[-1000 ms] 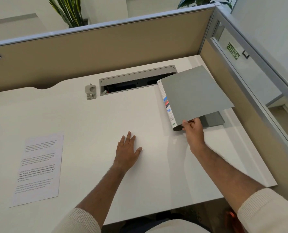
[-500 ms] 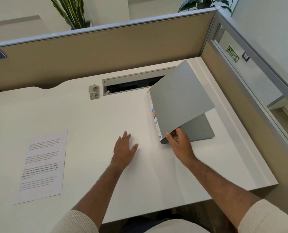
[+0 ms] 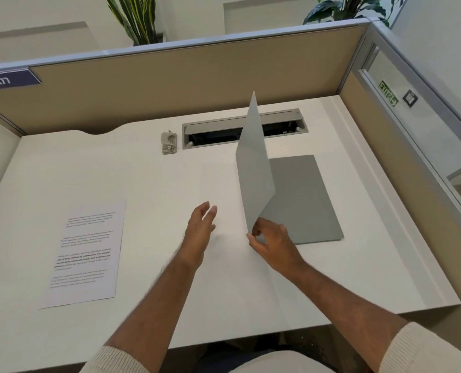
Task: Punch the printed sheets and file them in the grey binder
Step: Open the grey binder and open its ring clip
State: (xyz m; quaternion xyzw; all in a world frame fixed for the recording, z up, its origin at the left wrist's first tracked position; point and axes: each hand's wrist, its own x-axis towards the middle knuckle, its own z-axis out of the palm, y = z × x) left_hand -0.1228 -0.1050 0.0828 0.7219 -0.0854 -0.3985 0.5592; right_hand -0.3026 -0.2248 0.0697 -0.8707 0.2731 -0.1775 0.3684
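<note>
White desk [image 3: 143,179]: right hand [image 3: 273,242] holds grey binder [image 3: 304,200] cover upright.

A white counter [image 3: 143,170] fills a cubicle walled by a tan partition [image 3: 183,87] with a grey metal top rail; a dark blue tag [image 3: 8,80] with pale digits sits at the partition's upper left; a grey cable tray [image 3: 283,125] with its lid raised is sunk into the counter near the back. Two leafy plants [image 3: 137,20] rise behind the partition; on the right a glass panel [image 3: 417,125] shows a green exit sign [image 3: 388,97] in reverse.
</note>
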